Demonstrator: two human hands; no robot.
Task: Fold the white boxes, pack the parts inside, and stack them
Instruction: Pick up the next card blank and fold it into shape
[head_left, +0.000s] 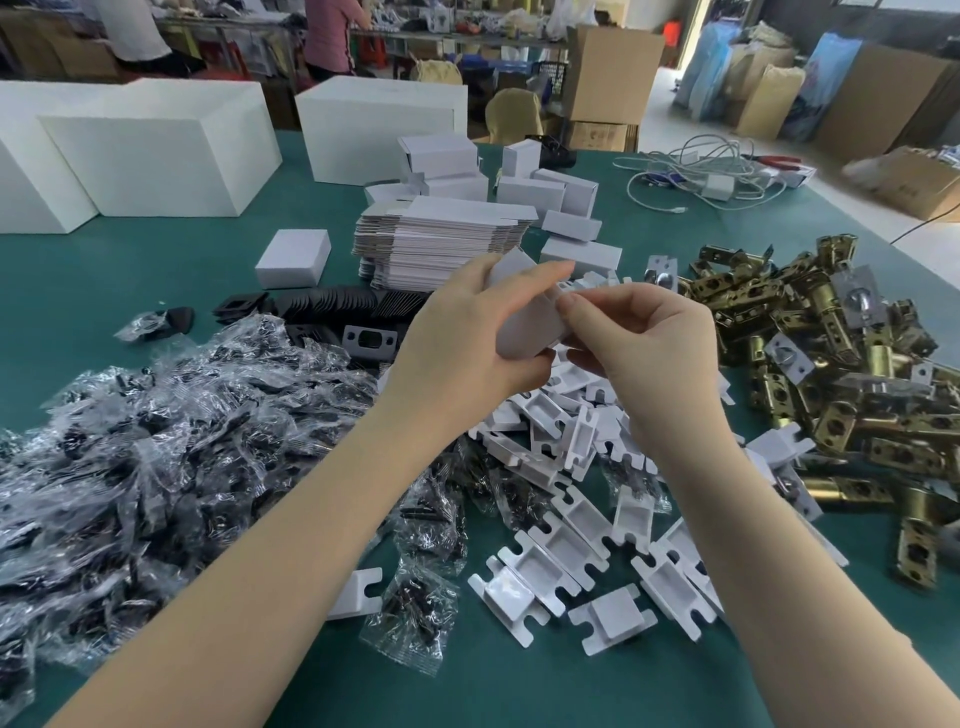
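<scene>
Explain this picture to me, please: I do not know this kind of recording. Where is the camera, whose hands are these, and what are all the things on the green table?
There is no machine here. The camera sits on a person's head and looks down at their own bare hands. The left hand holds a small white box, while the right hand pinches its flap. On the green table lie a stack of flat unfolded boxes, finished small boxes, white plastic inserts, clear bags of dark screws, black plates and brass-coloured latch parts. Larger white boxes stand behind.
</scene>
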